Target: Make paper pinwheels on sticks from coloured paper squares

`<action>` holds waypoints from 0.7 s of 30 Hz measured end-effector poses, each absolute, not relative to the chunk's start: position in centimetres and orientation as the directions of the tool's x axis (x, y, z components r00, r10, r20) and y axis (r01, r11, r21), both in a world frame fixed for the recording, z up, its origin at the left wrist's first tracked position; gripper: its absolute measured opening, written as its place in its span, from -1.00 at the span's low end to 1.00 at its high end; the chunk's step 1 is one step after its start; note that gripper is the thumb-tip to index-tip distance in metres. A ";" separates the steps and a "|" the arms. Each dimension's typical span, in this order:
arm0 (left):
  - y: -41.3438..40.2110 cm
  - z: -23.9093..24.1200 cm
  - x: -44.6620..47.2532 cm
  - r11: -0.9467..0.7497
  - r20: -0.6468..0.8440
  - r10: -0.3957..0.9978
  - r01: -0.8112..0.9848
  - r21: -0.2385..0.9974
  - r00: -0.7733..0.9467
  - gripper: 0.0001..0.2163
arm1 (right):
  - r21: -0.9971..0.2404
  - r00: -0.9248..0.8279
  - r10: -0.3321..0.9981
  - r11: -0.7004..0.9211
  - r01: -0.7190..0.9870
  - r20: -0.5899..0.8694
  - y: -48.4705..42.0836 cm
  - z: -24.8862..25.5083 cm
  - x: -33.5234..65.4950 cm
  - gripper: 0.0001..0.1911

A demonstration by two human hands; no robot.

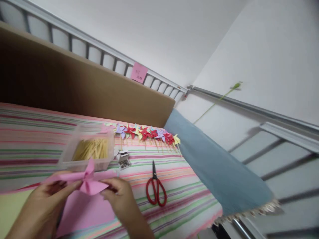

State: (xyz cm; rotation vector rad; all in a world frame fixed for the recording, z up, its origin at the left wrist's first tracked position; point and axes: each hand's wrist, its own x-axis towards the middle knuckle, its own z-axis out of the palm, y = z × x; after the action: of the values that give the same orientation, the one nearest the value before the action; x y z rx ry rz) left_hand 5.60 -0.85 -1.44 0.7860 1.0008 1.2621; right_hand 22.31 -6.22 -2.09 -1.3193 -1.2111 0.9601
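Note:
Between my hands is a pink paper pinwheel [91, 182], its blades folded in to the centre. My left hand [53, 192] pinches its left side, thumb near the middle. On the other side my right hand [119, 196] has its fingers closed at the tip of the right blade. Below the pinwheel lies a sheet of pink paper [86, 212], with a pale yellow sheet [11, 207] at the far left. Just beyond my hands stands a clear plastic box [67, 154] of thin wooden sticks [91, 149].
Red-handled scissors [156, 189] lie right of my hands on the striped cloth [184, 196]. A small open box [123, 159] holds tiny metal pieces. Several finished pinwheels [144, 133] on sticks lie by the brown board [119, 94]. A pink note [139, 72] hangs on the rail.

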 end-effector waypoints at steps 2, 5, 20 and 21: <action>-0.7 -1.1 5.3 0.174 -0.142 0.984 -0.431 0.885 0.106 -0.73 | -0.991 0.182 0.983 0.012 0.133 0.036 -6.1 -2.7 23.1 -0.76; -0.4 -0.7 4.5 0.122 -0.109 0.992 -0.511 0.851 0.057 -0.77 | -0.977 0.207 0.978 -0.041 0.209 0.004 -5.8 -3.1 23.9 -0.87; -0.3 -0.4 3.7 0.156 -0.177 0.984 -0.563 0.811 0.017 -0.74 | -0.792 0.169 0.974 0.016 0.611 0.150 -6.2 -2.6 23.4 -0.85; -0.2 -0.4 3.6 0.172 -0.189 0.982 -0.555 0.814 0.027 -0.71 | -0.797 0.174 0.971 0.026 0.604 0.164 -6.2 -2.7 23.4 -0.85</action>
State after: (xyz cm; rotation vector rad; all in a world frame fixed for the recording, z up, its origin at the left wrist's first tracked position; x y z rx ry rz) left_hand 3.64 -0.19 -0.40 0.6248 0.8723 1.3138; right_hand 23.39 -6.19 -2.74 -1.6686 -1.5200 0.5927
